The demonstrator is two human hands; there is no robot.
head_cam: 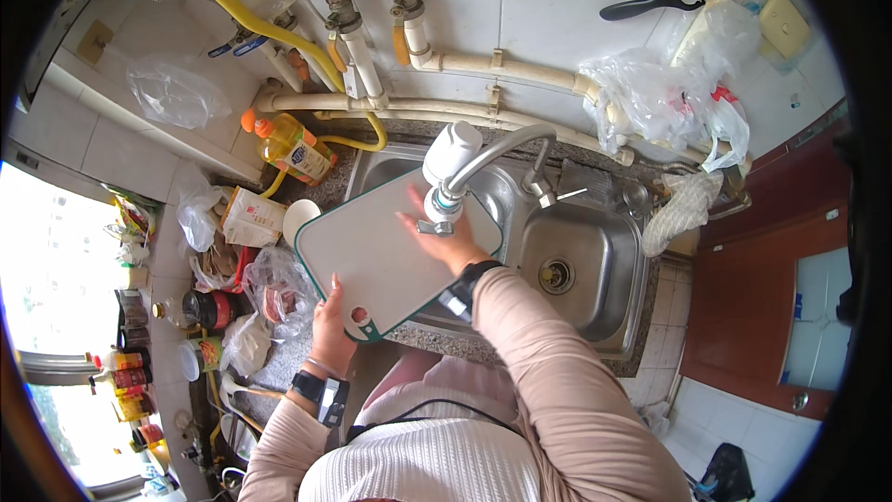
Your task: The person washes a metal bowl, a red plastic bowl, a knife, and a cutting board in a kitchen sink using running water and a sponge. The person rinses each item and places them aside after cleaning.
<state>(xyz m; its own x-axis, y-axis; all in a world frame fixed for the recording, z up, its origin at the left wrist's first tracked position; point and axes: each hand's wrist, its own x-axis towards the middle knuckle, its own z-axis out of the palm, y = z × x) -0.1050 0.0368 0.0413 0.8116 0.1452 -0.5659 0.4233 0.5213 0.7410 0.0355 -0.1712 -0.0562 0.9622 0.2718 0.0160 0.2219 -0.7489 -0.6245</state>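
Note:
My left hand [330, 335] grips the near-left edge of a pale cutting board [373, 240] with a green rim, its thumb on top. The board is held tilted over the left bowl [498, 199] of a stainless steel sink, covering much of it. My right hand [453, 244] is over the board's right part with its fingers spread, partly hidden by the tap. Whether its palm presses on the surface I cannot tell. Directly above it hangs a white faucet-mounted water filter [451, 153] on the curved metal tap [505, 143].
The right sink bowl [568, 272] has a drain strainer. Left of the board are a white bowl [302, 219], a dish soap bottle [296, 150] and plastic bags with meat [279, 301]. Pipes [509, 64] run along the wall; a cloth mitt [679, 213] hangs at the right.

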